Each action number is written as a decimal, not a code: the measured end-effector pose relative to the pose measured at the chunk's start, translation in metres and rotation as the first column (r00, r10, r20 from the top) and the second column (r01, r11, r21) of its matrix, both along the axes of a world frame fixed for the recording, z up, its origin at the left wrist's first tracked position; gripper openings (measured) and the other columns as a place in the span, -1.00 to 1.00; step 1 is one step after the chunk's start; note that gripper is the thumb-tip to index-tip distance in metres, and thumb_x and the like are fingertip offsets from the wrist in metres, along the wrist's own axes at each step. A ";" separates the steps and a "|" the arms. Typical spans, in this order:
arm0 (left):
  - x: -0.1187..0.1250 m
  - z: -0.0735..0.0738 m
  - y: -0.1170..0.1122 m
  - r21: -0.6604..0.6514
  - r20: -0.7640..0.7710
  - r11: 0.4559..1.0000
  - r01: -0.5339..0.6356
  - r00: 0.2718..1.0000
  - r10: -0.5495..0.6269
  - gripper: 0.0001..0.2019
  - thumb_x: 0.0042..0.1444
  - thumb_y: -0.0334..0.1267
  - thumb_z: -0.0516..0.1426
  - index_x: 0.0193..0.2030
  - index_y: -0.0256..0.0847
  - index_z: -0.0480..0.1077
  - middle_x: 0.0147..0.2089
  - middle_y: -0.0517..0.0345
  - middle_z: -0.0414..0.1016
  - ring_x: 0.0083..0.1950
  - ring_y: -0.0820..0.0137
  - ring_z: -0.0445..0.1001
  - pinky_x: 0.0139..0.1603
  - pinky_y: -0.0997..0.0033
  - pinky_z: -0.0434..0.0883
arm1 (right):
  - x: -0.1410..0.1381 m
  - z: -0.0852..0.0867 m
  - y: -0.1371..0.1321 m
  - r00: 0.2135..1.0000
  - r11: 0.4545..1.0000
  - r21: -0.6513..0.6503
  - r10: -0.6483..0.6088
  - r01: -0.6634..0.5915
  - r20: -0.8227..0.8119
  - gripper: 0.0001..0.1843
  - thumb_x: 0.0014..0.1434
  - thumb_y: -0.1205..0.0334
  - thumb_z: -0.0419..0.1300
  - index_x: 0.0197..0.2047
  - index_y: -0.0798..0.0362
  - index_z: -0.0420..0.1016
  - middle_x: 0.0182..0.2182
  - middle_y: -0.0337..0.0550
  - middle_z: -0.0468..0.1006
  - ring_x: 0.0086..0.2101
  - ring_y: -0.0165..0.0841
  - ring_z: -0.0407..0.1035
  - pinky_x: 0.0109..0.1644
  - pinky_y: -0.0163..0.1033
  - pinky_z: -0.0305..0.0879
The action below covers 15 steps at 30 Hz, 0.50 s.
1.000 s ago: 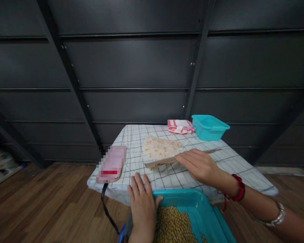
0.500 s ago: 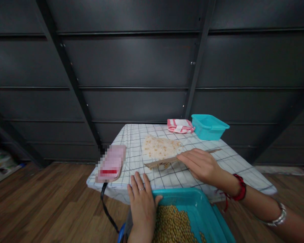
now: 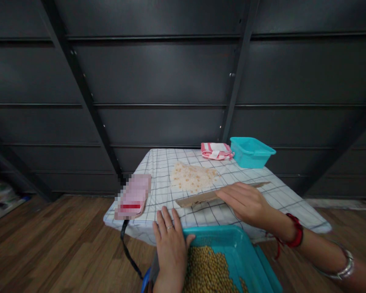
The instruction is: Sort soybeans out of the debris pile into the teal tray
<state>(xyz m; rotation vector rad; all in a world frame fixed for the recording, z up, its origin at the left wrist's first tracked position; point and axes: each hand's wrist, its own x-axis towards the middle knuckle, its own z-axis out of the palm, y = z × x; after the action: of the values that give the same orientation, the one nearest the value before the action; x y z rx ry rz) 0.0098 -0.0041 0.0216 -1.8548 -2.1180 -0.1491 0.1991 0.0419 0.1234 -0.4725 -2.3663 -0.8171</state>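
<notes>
My right hand (image 3: 247, 203) grips a flat strip of brown cardboard (image 3: 198, 199), held slantwise over the near part of the checked tablecloth (image 3: 158, 162). Past the strip lies a spread of white grains mixed with yellowish beans (image 3: 193, 177). My left hand (image 3: 171, 248) rests with fingers spread at the left rim of a turquoise tray (image 3: 244, 240), its thumb at the rim. Inside the tray is a heap of yellow-green beans (image 3: 209, 268). The tray sits just below the table's front edge, cut off by the bottom of the view.
A turquoise tub (image 3: 252, 154) stands at the table's back right, beside a folded red-and-white cloth (image 3: 216, 151). At the left edge lies a pink, pixelated object (image 3: 136, 193), with a black strap (image 3: 128, 252) hanging below. Dark panels (image 3: 158, 73) rise behind the table.
My right hand and the cardboard strip have shifted slightly right and toward me. Beans that showed beneath the strip no longer show there. My left hand has stayed at the tray.
</notes>
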 end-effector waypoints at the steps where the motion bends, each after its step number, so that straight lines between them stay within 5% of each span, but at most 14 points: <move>1: 0.000 0.000 0.000 -0.003 0.002 1.000 0.000 1.000 0.000 -0.28 -0.14 0.03 0.13 0.12 -0.40 0.15 0.18 -0.39 0.10 0.18 -0.09 0.10 0.10 -0.03 0.18 | 0.000 0.000 0.000 1.000 1.000 -0.008 -0.003 0.003 0.001 -0.72 0.09 0.55 -0.12 -0.22 0.18 0.34 -0.41 -0.10 0.51 -0.38 -0.39 0.35 -0.33 -0.25 0.27; 15: -0.001 -0.004 0.000 0.014 0.013 1.000 0.017 1.000 -0.018 -0.30 -0.13 -0.01 0.13 0.12 -0.40 0.15 0.19 -0.41 0.10 0.19 -0.10 0.08 0.11 -0.09 0.15 | -0.001 0.001 0.000 1.000 0.998 -0.056 0.004 -0.004 -0.007 -0.70 0.09 0.54 -0.13 -0.22 0.13 0.34 -0.41 -0.13 0.51 -0.38 -0.41 0.36 -0.31 -0.26 0.27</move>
<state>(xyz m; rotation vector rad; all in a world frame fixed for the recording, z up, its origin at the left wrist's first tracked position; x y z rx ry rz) 0.0090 -0.0040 0.0172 -1.8701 -2.1047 -0.1805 0.1981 0.0415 0.1249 -0.4932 -2.3881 -0.7472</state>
